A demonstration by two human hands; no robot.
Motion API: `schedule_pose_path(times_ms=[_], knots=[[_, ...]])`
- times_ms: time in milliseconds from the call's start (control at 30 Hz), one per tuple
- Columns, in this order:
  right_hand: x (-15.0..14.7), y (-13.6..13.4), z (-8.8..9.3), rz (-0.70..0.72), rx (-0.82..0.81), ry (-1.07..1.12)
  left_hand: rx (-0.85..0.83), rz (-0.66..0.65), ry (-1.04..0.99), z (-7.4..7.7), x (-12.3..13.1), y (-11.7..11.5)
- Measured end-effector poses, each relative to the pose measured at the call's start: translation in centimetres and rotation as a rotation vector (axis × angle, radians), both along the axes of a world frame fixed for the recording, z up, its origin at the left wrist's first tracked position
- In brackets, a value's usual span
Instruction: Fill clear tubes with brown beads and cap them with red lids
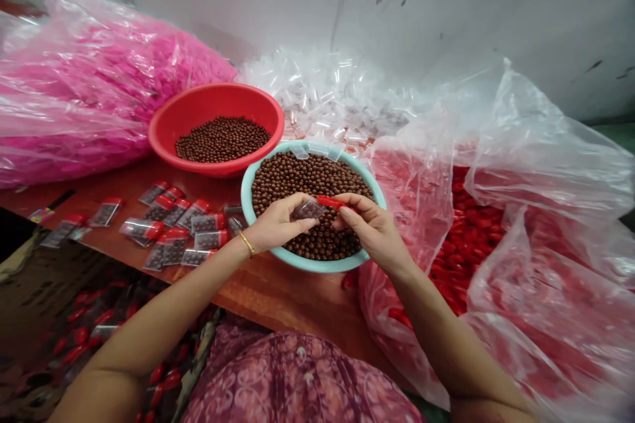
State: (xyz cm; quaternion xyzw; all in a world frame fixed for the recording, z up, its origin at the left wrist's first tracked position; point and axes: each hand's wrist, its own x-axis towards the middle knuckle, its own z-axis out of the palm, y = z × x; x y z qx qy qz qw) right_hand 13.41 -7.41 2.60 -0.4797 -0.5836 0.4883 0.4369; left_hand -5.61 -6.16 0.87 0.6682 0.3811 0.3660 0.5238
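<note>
Above a light-blue basin of small brown balls, my two hands meet. My left hand is closed around a small clear plastic container with dark balls inside. Between the thumb and fingers of my right hand is a red cap, held at the container's upper end. Whether the cap touches the container, I cannot tell. Two empty clear containers lie on the balls at the basin's far rim.
Filled red-capped containers lie on the table at left. Behind stands a red basin of brown balls. A pink-filled bag, a heap of clear containers and a bag of red caps surround them. A cardboard box sits below left.
</note>
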Motion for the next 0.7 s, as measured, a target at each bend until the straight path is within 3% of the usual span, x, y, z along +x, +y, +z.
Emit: schedule_pose_path(times_ms=[233,367,467,567,700], knots=[[-0.2,0.6,0.1,0.231,0.129,-0.287,0.018,-0.018,-0.033,-0.1,-0.1,-0.1],[-0.3,1.7,1.4,0.096,0.191,-0.25,-0.023,-0.004,-0.046,-0.3,-0.1,0.0],[-1.6,2.2,1.9,0.109,0.247,-0.216,-0.002,0.018,-0.039,-0.4,-0.1,0.1],[-3.3,2.1,1.2,0.151,0.336,-0.256,0.067,0.051,-0.062,-0.5,0.0,0.3],[-4.4,1.6,-0.1,0.081,0.364,-0.27,0.12,0.08,-0.046,-0.7,0.0,0.2]])
